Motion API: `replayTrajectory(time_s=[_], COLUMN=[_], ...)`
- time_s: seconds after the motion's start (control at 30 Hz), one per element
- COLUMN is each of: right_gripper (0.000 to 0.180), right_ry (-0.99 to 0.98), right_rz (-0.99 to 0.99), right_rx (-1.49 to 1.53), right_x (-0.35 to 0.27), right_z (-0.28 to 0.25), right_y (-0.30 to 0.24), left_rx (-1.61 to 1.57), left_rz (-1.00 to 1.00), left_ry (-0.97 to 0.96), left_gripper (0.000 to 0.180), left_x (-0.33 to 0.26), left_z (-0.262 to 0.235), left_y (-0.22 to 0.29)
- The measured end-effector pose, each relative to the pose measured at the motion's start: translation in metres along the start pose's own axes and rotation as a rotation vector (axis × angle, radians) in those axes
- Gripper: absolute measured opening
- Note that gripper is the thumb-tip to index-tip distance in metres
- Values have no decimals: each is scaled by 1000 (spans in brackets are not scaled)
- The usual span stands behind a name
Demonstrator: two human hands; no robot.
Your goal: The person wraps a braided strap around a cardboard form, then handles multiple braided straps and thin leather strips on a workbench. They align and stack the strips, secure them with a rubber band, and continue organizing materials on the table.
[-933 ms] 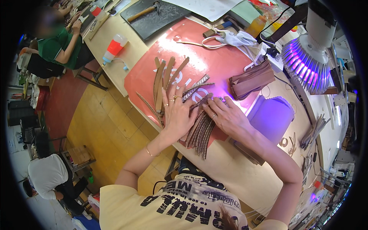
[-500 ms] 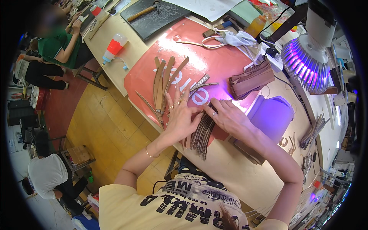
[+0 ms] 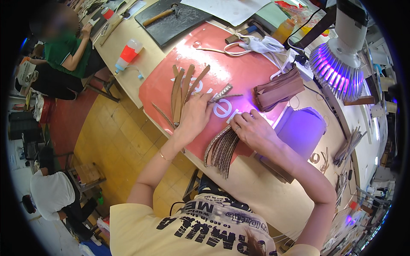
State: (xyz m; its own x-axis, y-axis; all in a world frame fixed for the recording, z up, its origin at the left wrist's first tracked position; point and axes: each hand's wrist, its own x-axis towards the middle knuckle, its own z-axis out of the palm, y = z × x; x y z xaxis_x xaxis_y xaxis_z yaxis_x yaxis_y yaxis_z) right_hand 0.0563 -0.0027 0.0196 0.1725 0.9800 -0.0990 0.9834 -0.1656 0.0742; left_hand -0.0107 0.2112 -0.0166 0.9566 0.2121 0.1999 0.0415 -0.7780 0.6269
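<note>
My right hand (image 3: 253, 129) is closed over the upper end of a bundle of braided strips (image 3: 223, 152), whose brown and grey lengths fan toward the table's near edge. My left hand (image 3: 195, 114) is apart from it, farther left, its bent fingers closed at the near ends of a few loose braided strips (image 3: 222, 91); its fingertips are partly hidden. Flat brown strips (image 3: 183, 91) lie just beyond and left of that hand. All of this rests on a glossy red sheet (image 3: 171, 64) with white lettering.
A stack of dark brown strips (image 3: 279, 90) lies right of my hands, under a glowing purple lamp (image 3: 337, 70). Nearby are a purple-lit sheet (image 3: 301, 130), a white cable (image 3: 265, 45), a hammer (image 3: 160, 16) on a black board (image 3: 188, 25), and a red-banded bottle (image 3: 128, 55). Other people are at left.
My left hand has left the bundle and moved up and left to the loose braided strips. My right hand stays at the bundle, shifted slightly.
</note>
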Motion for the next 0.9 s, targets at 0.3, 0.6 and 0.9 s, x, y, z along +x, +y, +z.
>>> replayTrajectory(time_s=[0.3,0.6,0.9], right_gripper=[27,24,23], right_ry=[35,87,101], right_rz=[9,7,9], right_rx=[-10,-27,-30], right_x=[-2,-2,-6], right_z=[2,3,6], right_y=[-1,-1,-1], left_rx=[-127,227,-36], left_rz=[-225,-217,-68], left_ry=[279,179,312], left_gripper=[20,19,15], left_x=[-7,-2,-5], left_z=[-2,12,5], left_y=[-1,3,-1])
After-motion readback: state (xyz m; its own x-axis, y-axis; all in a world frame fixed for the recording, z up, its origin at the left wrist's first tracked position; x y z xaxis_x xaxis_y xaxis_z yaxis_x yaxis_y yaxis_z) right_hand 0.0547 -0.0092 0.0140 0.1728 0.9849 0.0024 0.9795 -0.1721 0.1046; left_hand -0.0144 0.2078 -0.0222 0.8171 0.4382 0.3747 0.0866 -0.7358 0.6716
